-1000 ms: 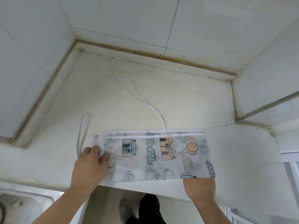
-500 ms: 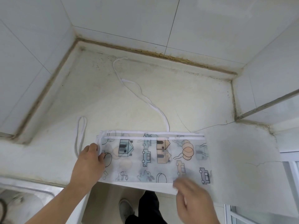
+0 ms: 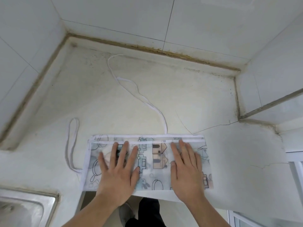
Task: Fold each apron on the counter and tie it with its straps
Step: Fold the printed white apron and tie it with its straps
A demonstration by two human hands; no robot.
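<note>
Hands flat, fingers straight: left hand, right hand press apron | strap behind | sink left

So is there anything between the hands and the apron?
No. Both the left hand and the right hand lie flat right on the folded apron, nothing between. Its straps lie loose on the counter.

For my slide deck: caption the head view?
Both hands, left and right, press flat a folded cartoon-print plastic apron.

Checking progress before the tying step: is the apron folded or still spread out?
Folded: the apron lies as a narrow strip with two stacked hem edges, both hands pressing it flat.
</note>
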